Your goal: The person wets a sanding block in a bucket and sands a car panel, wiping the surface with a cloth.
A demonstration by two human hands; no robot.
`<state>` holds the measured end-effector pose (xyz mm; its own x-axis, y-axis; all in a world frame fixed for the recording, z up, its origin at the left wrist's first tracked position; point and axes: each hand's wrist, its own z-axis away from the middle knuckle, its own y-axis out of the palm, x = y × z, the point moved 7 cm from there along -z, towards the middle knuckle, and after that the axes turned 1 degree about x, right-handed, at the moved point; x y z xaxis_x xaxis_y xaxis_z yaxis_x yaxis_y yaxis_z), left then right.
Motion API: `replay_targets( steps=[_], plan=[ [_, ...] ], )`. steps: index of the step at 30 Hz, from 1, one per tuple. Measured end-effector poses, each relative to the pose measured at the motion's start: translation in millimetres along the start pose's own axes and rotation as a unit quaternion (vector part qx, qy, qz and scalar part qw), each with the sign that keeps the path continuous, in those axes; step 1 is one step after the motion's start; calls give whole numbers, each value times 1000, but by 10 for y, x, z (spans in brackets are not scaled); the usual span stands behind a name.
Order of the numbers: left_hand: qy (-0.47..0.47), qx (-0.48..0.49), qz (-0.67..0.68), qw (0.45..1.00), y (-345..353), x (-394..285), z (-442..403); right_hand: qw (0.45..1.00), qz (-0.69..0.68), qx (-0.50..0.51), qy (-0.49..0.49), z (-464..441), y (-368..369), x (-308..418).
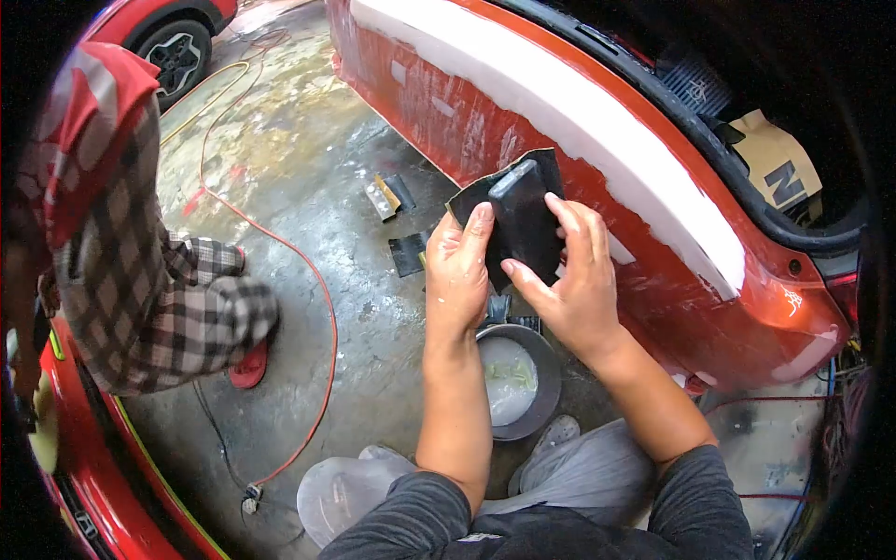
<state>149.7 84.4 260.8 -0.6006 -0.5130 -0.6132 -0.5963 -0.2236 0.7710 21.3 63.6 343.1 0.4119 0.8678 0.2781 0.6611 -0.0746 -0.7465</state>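
Both hands are raised in front of a red car body panel (467, 121) with a long white patch (597, 121). Between them is a black sanding block (523, 210) with a dark sheet of sandpaper (467, 198) behind it. My left hand (455, 271) is closed on the left side, its thumb up along the block and the sheet. My right hand (581, 266) grips the block's right edge and lower corner, fingers bent. The sandpaper's edges stick out past the block at the top and left. Part of the sheet is hidden behind the block.
Below my hands stands a bucket (551, 406) of cloudy water. Dark sandpaper pieces (408, 254) and a small block (382, 198) lie on the wet floor. A red hose (327, 299) crosses the floor at left, near another person in checked trousers (201, 327). Red cars flank the area.
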Motion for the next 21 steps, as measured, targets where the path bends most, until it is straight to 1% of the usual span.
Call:
replay_targets(
  steps=[4, 10, 15, 18, 21],
  plan=[
    [-2, -21, 31, 999, -38, 67, 7, 999, 42, -8, -31, 48, -80, 9],
    [-24, 16, 24, 999, 202, 104, 78, 997, 59, -27, -35, 63, -209, -89],
    [-19, 26, -3, 999, 181, 154, 94, 997, 54, -34, -40, 109, -241, -128],
    [-24, 47, 24, 998, 240, 128, 102, 998, 43, -38, -38, 112, -250, -132],
    [-42, 45, 20, 998, 250, 138, 110, 998, 37, -37, -34, 103, -242, -148]
  ],
)
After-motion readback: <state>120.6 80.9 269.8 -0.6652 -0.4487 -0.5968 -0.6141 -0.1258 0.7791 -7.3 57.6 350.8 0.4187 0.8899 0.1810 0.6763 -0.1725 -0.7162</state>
